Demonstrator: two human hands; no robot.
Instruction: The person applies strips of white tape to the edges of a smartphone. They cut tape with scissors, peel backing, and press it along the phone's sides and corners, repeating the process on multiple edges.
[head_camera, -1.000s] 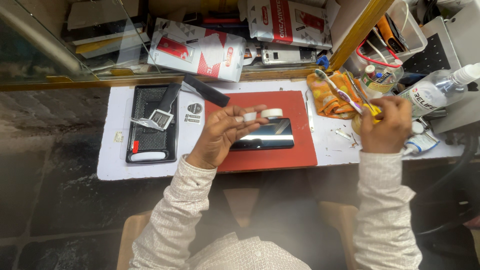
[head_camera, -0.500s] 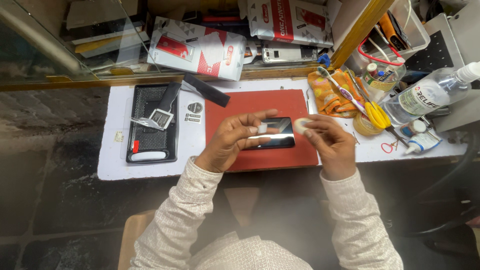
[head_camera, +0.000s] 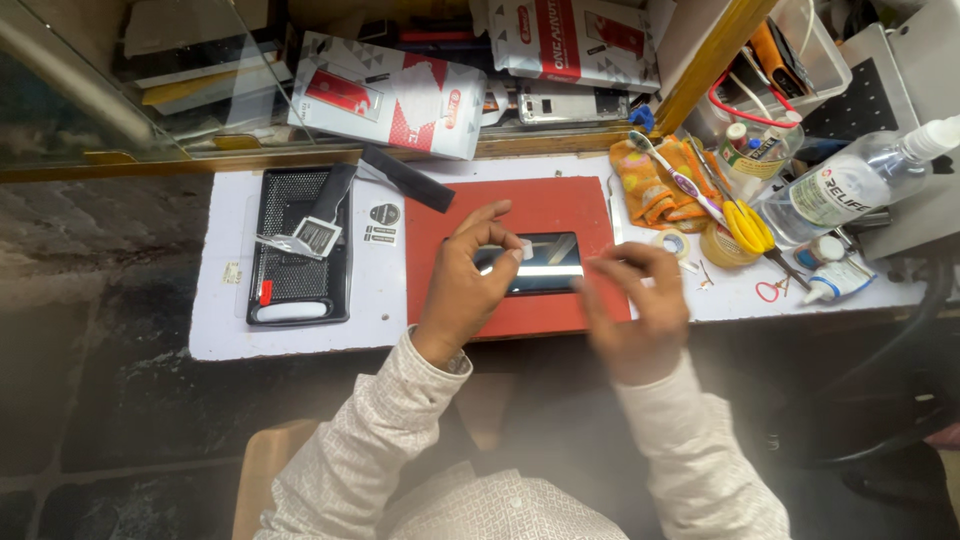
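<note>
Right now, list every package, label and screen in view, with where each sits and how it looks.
Phone: on the red mat, between both hands; dark glossy screen.
White-and-red box: shelf behind the bench, left of centre.
Second white-and-red box: top centre shelf.
Clear spray bottle: right side, lying tilted; white label.
Black round sticker: white board, left of mat.

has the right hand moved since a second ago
Yes. The right hand left the yellow scissors and came left to the phone on the red mat.
</note>
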